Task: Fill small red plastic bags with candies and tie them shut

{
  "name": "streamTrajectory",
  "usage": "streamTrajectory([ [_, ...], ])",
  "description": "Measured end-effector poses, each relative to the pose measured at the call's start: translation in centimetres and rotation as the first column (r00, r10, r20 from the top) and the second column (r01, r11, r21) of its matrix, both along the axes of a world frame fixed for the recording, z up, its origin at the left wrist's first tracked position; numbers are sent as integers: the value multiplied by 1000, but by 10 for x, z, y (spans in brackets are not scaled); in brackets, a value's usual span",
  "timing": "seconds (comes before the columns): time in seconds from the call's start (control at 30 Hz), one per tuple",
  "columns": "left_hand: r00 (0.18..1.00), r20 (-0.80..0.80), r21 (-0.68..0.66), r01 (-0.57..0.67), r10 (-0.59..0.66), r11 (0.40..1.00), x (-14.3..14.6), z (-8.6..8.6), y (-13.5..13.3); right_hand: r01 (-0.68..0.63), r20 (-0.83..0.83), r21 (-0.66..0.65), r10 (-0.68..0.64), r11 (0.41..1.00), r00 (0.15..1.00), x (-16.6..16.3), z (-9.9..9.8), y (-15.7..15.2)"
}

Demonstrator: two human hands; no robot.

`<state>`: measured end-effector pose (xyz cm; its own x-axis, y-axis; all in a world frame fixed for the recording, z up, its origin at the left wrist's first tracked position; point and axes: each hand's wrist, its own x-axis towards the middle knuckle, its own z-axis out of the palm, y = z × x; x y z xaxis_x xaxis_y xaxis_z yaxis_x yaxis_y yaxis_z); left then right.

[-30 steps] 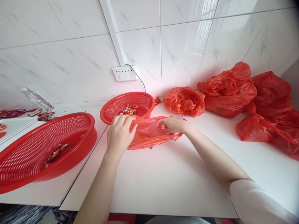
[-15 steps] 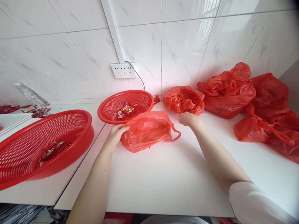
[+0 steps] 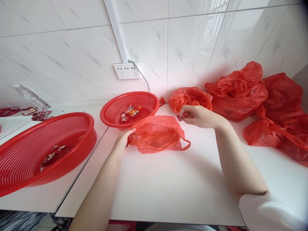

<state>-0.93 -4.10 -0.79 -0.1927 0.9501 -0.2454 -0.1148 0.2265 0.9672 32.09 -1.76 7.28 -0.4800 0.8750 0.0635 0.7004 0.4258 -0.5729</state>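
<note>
A thin red plastic bag (image 3: 158, 134) lies open on the white counter (image 3: 173, 186), its handle loop trailing to the right. My left hand (image 3: 123, 143) grips the bag's left edge. My right hand (image 3: 196, 115) is closed on small wrapped sweets, held just in front of a crumpled red bag (image 3: 190, 98) by the wall. Behind the open bag stands a small red mesh basket (image 3: 130, 109) with a few wrapped sweets in it.
A large red mesh basket (image 3: 43, 150) with several sweets sits on the left table. More filled red bags (image 3: 260, 102) are heaped at the right against the tiled wall. A wall socket (image 3: 126, 70) with a cable and a plastic bottle (image 3: 31, 96) are further back.
My right hand let go of the open bag, reached back to the crumpled bag by the wall and closed on sweets. My left hand slid to the bag's left edge.
</note>
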Motion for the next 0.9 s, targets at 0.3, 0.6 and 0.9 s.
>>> streamTrajectory([
  [0.3, 964, -40, 73, 265, -263, 961, 7, 0, -7, -297, -228, -76, 273, 952, 935, -46, -15, -12],
  [0.6, 968, 92, 118, 223, -234, 968, 10, -1, -5, -582, 188, -53, 580, 812, 792, -112, -67, -36],
  [0.9, 970, 196, 120, 120, -142, 986, 9, -1, -5, -664, 265, -32, 647, 747, 715, -125, -87, -36],
])
